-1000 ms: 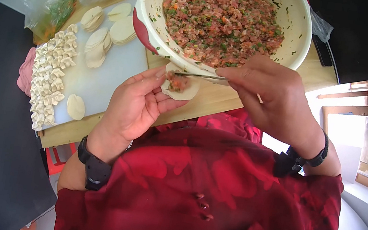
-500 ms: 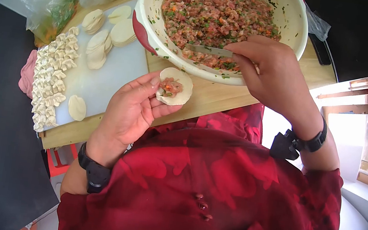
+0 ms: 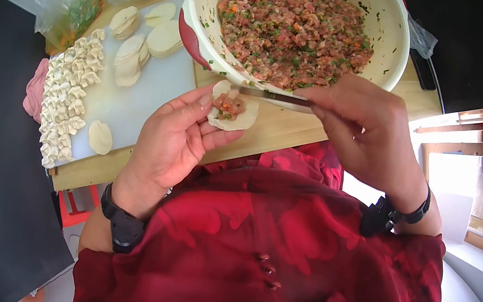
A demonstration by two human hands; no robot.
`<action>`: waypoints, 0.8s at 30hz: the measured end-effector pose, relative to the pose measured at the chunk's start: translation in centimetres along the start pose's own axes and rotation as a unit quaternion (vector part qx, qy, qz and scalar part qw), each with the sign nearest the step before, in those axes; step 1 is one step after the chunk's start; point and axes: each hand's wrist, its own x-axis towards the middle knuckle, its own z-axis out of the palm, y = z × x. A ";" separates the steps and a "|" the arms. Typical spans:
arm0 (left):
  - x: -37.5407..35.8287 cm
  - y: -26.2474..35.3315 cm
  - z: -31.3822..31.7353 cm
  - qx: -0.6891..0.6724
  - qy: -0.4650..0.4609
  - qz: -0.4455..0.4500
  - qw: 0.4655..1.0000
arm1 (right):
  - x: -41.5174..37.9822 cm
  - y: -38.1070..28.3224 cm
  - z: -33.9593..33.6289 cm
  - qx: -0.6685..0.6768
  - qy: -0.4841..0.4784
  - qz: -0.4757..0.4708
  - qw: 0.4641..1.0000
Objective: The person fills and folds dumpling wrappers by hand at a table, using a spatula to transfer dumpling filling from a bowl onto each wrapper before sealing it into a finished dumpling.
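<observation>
My left hand (image 3: 173, 132) supports a round dumpling wrapper (image 3: 244, 120) by its edge, thumb on top and fingers beneath. On the wrapper lies a lump of meat filling (image 3: 228, 108) with green and orange bits. Pinched in my right hand (image 3: 374, 129) is a slim flat metal spreader (image 3: 271, 95), whose tip is over the wrapper's upper part, close to the filling. Just beyond both hands stands a large cream bowl (image 3: 394, 67) with a red handle, holding minced meat filling (image 3: 295, 29).
A white board (image 3: 168, 82) on the wooden table (image 3: 281, 129) carries rows of folded dumplings (image 3: 66, 105), stacks of wrappers (image 3: 130, 61) and one loose wrapper (image 3: 100, 137). Behind it is a plastic bag (image 3: 82, 11) of greens. A pink cloth (image 3: 35, 91) hangs at the left.
My right hand has moved down, bringing the spreader from the bowl's near rim to the wrapper. My left hand still holds the wrapper, which has shifted slightly in view.
</observation>
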 end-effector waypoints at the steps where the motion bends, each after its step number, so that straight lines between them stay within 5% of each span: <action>1: -0.1 0.0 0.1 0.002 0.000 0.004 1.000 | -0.3 -0.1 0.3 -0.001 0.000 -0.008 1.000; 24: -0.4 -0.9 0.7 -0.055 -0.003 0.005 0.998 | -1.2 0.7 0.9 0.005 0.050 0.006 0.999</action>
